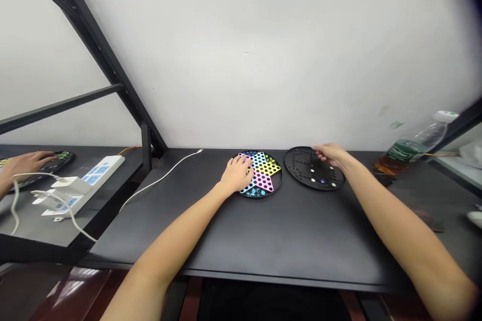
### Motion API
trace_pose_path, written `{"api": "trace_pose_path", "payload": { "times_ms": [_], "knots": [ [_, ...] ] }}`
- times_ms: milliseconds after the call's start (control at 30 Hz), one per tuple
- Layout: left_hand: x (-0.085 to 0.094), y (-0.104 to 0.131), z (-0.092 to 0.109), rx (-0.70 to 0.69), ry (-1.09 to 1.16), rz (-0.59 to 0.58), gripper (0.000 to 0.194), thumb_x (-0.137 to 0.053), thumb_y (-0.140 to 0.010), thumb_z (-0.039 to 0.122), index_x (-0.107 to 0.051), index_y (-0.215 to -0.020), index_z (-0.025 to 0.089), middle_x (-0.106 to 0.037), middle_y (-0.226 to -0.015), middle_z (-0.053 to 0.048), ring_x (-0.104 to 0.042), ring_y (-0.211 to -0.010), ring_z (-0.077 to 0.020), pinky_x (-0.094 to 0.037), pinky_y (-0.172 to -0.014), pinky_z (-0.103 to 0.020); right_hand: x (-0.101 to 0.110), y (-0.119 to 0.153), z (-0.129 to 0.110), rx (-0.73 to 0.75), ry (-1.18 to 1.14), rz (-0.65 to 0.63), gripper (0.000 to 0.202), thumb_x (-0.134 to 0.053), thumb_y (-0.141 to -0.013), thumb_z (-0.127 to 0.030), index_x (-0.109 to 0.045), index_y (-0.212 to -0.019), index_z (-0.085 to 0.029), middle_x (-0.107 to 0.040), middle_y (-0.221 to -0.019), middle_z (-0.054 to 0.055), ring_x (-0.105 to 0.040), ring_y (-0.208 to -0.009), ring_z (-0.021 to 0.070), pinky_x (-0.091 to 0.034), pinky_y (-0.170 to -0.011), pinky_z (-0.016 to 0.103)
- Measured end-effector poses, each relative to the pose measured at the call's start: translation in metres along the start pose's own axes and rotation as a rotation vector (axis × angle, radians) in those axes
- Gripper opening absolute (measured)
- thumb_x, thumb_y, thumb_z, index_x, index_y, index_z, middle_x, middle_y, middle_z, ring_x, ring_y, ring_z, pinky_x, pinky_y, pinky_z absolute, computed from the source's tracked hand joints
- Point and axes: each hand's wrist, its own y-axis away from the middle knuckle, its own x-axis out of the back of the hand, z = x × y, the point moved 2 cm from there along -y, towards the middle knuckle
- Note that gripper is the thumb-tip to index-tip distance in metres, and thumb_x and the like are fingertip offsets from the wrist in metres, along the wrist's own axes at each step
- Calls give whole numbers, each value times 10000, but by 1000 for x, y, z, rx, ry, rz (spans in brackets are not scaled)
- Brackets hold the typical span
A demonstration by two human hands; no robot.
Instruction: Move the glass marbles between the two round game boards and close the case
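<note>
Left hand (237, 174) lay on star board (263, 179) near bench (282, 241) back edge, fingers apart. Right hand (330, 153), fingers bunched, hold uncertain, over black board (298, 172). Seemingly fingertip work; next needed precision.

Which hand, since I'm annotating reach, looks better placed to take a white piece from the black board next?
Probably the right hand: it is at the black board, near the white pieces, while the left hand is farther off, over the star-patterned board.
</note>
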Motion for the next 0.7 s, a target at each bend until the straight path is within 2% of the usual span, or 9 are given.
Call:
{"api": "trace_pose_path", "payload": {
  "times_ms": [67, 133, 200, 267, 367, 467, 700],
  "knots": [
    [0, 0, 0, -3, 5, 0, 364, -401, -980, 331, -577, -1281, 230, -530, -1446, -84, -433, -1368, -268, -347, -1154, -487, 6, -6, 1, 67, 318, 151, 164, -664, -843, -178, -553, -722, -176, -551, -580, 14, -504, -506, 120, -397, -489, 237],
    [-1, 0, -1, -2, 12, 0, 366, -399, -982, 334, -576, -1286, 232, -527, -1449, -83, -427, -1374, -264, -339, -1161, -485, 4, -9, 0, 197, 679, 226, 117, -645, -869, -221, -611, -774, -162, -636, -681, 66, -612, -656, 185, -448, -614, 280],
    [0, 0, -1, 9, 16, -3, 366, -404, -981, 341, -576, -1288, 241, -525, -1452, -77, -426, -1376, -261, -334, -1166, -484, -5, -9, 0, 328, 951, 203, 146, -596, -918, -274, -650, -864, -150, -694, -825, 121, -658, -823, 244, -456, -710, 311],
    [0, 0, -2, 12, 18, -10, 366, -409, -980, 350, -576, -1289, 247, -526, -1453, -71, -427, -1376, -257, -333, -1169, -481, -16, -9, 1, 424, 1116, 119, 234, -523, -971, -337, -656, -967, -144, -708, -931, 154, -664, -900, 271, -454, -748, 329],
    [0, 0, -2, 4, 20, -18, 375, -408, -981, 358, -577, -1295, 242, -522, -1458, -75, -424, -1378, -260, -337, -1166, -481, -29, -9, -2, 543, 1269, 16, 332, -420, -1018, -397, -641, -1057, -153, -704, -991, 160, -667, -895, 274, -456, -749, 341],
    [0, 0, -2, 6, 18, -10, 381, -403, -981, 355, -577, -1297, 234, -519, -1463, -80, -425, -1377, -265, -339, -1164, -487, -34, -10, -7, 650, 1344, -27, 365, -375, -1033, -419, -631, -1088, -165, -688, -1050, 154, -661, -921, 270, -461, -766, 347],
    [-1, 0, -3, 7, 11, -24, 392, -395, -986, 359, -570, -1313, 234, -509, -1476, -80, -413, -1392, -266, -327, -1172, -486, -28, -15, 0, 755, 1277, 46, 340, -438, -1010, -449, -627, -1139, -196, -641, -1160, 133, -596, -1084, 272, -478, -787, 341]
  ]
}}
